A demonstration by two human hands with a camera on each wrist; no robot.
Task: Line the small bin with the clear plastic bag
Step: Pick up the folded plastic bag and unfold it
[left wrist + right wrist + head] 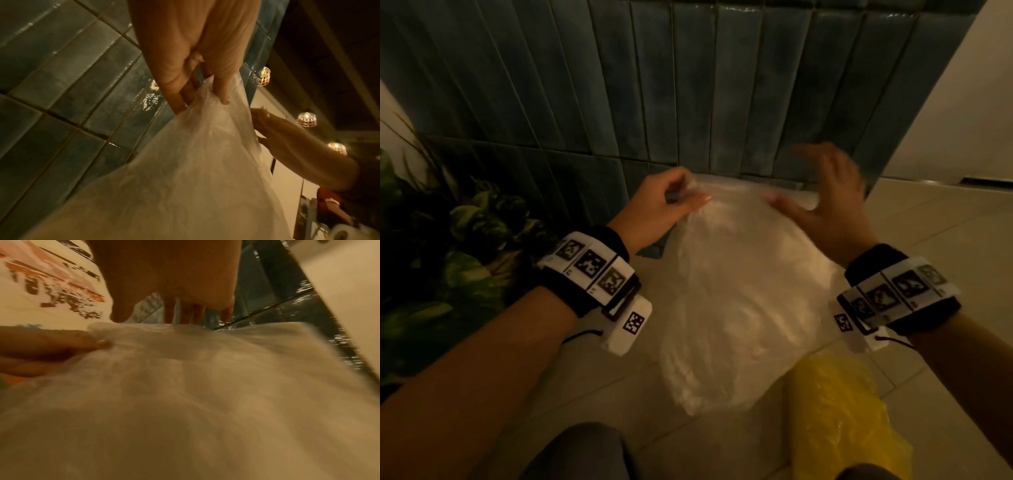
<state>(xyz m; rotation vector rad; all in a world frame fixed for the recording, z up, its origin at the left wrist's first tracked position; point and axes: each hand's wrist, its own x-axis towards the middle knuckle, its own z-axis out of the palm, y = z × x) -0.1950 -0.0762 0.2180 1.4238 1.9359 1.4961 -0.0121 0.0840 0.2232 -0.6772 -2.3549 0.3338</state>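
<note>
The clear plastic bag [739,291] hangs crumpled in front of the blue tiled wall, its bottom near the floor. My left hand [688,200] pinches the bag's top left corner between thumb and fingers; the left wrist view shows the left hand [205,97] gripping the bag [195,178]. My right hand [815,192] is blurred, its fingers spread at the top right edge and its thumb against the film. In the right wrist view the right hand [174,313] points straight fingers behind the bag [185,394]. The small bin is hidden.
A yellow plastic bag [835,411] lies crumpled on the beige floor tiles at the lower right. A leafy plant [448,240] stands at the left. The blue tiled wall [688,85] is close behind the bag. My knee [585,452] shows at the bottom.
</note>
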